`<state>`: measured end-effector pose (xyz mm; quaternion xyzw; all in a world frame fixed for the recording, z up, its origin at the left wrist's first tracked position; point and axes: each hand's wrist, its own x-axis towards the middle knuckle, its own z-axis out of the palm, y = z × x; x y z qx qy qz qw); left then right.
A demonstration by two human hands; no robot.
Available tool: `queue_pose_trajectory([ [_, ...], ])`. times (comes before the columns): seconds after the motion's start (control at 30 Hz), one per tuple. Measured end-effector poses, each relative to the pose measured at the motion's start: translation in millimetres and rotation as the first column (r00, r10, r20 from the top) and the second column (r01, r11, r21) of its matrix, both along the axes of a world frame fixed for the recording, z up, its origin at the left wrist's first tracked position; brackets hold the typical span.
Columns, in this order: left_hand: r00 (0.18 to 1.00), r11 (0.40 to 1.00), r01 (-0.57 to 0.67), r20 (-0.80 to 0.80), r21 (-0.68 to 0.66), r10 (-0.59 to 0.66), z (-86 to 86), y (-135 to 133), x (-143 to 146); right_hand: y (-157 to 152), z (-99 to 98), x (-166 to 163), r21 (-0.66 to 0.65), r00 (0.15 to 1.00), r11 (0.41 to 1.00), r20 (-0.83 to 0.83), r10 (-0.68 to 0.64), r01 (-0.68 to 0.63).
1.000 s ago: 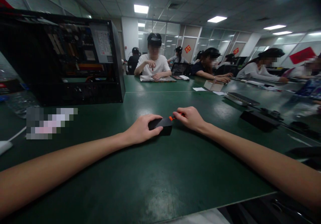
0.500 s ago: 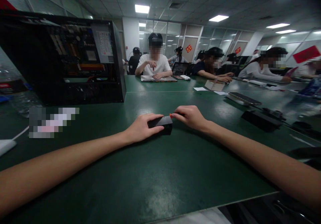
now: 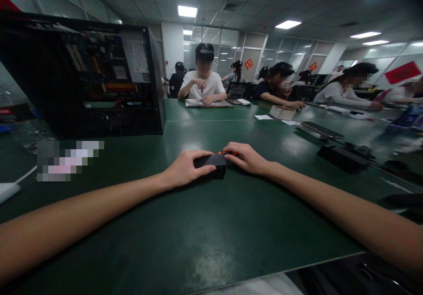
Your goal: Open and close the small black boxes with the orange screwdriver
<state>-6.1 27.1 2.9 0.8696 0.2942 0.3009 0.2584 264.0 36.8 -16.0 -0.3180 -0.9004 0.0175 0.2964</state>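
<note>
On the green table, my left hand grips a small black box-shaped block, thumb along its near side and fingers over the far side. At the block's right end is my right hand, its thumb and fingers closed around a small red-orange thing. An orange tip of it shows beside the block's far right edge. The fingers hide most of this thing, so its kind is unclear. Whether it touches the block I cannot tell.
An open black computer case stands at the left, with a plastic bottle beside it. To the right lie a black box-like device and a dark flat device. Across the green table, several people sit working.
My right hand has shifted slightly left and lower against the block's end, and its fingers have spread a little. More red now shows between them. The left hand stays on the block.
</note>
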Motion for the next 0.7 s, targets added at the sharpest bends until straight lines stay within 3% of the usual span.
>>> queue_pose_trajectory([
  [0.17,1.0,1.0,-0.003,-0.009,-0.016,0.003,0.4,0,-1,0,-1.7,1,-0.005,1.0,1.0,-0.014,-0.005,0.005],
  [0.37,1.0,1.0,0.002,-0.003,0.009,-0.002,0.3,-1,-1,-2,-0.4,-6,-0.234,0.999,0.972,-0.016,-0.034,0.03],
  [0.57,0.999,1.0,-0.018,0.049,0.009,0.018,3.5,-3,0,-1,5.5,-4,-0.14,0.999,0.99,-0.027,-0.035,0.031],
  [0.7,0.953,0.982,-0.15,0.247,-0.119,0.175,-0.6,10,-2,4,4.4,4,-0.1,0.988,0.984,0.051,-0.143,0.147],
])
